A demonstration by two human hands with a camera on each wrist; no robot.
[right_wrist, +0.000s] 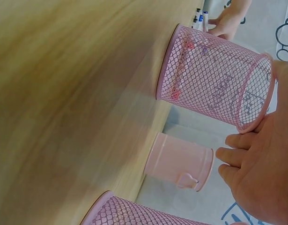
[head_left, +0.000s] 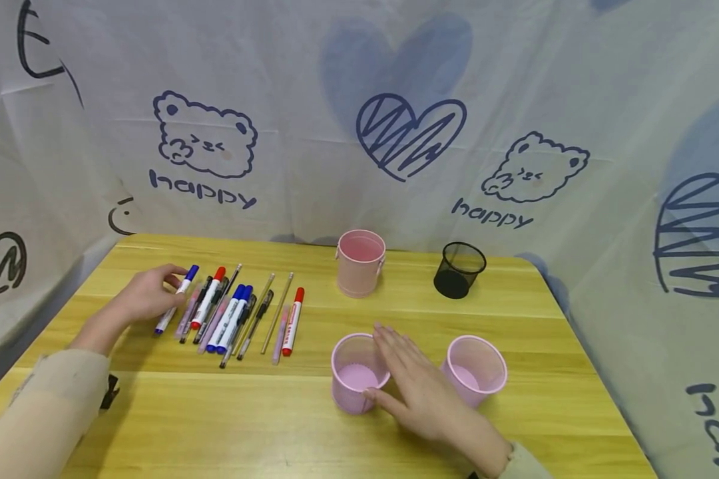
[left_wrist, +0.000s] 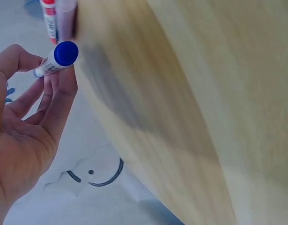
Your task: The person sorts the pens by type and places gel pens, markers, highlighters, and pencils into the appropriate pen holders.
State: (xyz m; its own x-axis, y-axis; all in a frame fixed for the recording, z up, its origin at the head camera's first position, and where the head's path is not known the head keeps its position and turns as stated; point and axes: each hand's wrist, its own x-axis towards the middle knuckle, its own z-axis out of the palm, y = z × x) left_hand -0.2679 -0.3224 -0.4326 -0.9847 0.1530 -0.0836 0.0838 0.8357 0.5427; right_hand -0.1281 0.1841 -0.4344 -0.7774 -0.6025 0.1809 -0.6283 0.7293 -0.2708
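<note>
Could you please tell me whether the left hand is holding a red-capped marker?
No, the left hand pinches a blue-capped marker.

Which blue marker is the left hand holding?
The leftmost blue-capped marker in the head view: the left hand pinches it, while the other two blue-capped markers lie side by side on the table.

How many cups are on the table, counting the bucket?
4. One pink mesh cup has the right hand at its rim; a second pink mesh cup is to its right. A pink bucket and a black mesh cup stand farther back. None seem hidden.
</note>
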